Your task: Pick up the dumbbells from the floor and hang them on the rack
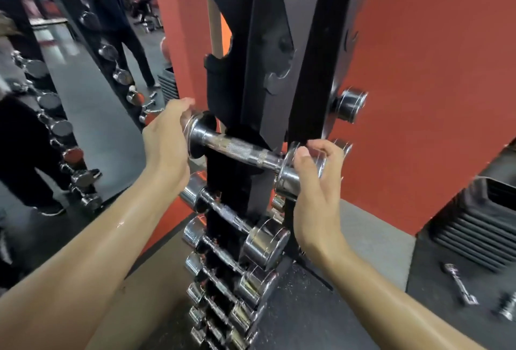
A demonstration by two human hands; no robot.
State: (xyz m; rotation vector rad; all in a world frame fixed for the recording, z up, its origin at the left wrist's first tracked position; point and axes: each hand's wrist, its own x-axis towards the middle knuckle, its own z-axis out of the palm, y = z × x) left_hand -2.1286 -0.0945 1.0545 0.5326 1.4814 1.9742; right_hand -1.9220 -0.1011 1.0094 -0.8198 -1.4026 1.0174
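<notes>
now holding the dumbbell (240, 151) level by both end weights, left hand (164, 137) cupping one, right hand (315, 182) clasping the other, leaving its bar free to drop into the rack (268, 76) slot above the hung ones.

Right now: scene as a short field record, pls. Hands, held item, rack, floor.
left hand: cupped on the left end of the held dumbbell
right hand: wrapped around its right end
held dumbbell: chrome, tilted, right end lower, across the front of the rack
rack: black upright post; slots above the held dumbbell look unfilled
stored dumbbells: chrome, stacked in rows below the hands
floor dumbbells: at least two small ones lower right, not yet racked
mirror: left side, reflects a rack and a person
</notes>
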